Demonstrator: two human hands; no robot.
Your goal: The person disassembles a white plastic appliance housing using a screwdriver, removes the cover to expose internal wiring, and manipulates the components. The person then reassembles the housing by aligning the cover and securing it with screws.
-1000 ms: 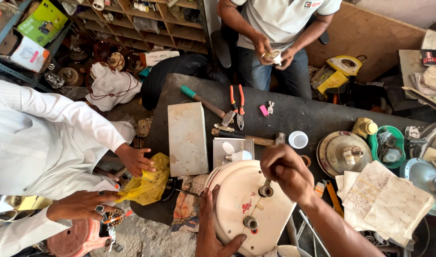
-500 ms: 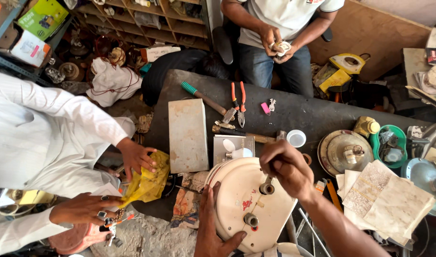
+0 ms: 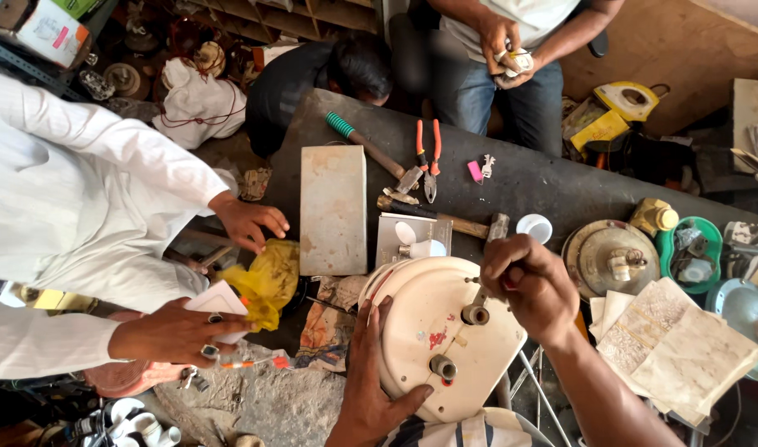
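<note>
A round cream-coloured appliance shell (image 3: 428,319) lies on the dark workbench (image 3: 553,186) in front of me. My left hand (image 3: 370,377) presses flat on its left rim and steadies it. My right hand (image 3: 524,281) is closed around a slim tool, whose tip meets a metal fitting (image 3: 476,314) on the shell. A second round fitting (image 3: 442,367) sits lower on the shell.
A hammer (image 3: 375,153), orange pliers (image 3: 428,157), a grey slab (image 3: 333,207) and a white cup (image 3: 534,226) lie on the bench. Newspaper (image 3: 685,348) lies at the right. A person in white stands at the left by a yellow bag (image 3: 267,281); another stands at the back.
The white-sleeved person's hands shifted by the yellow bag and now hold a white card. The person at the back keeps turning a small object. My hands barely moved.
</note>
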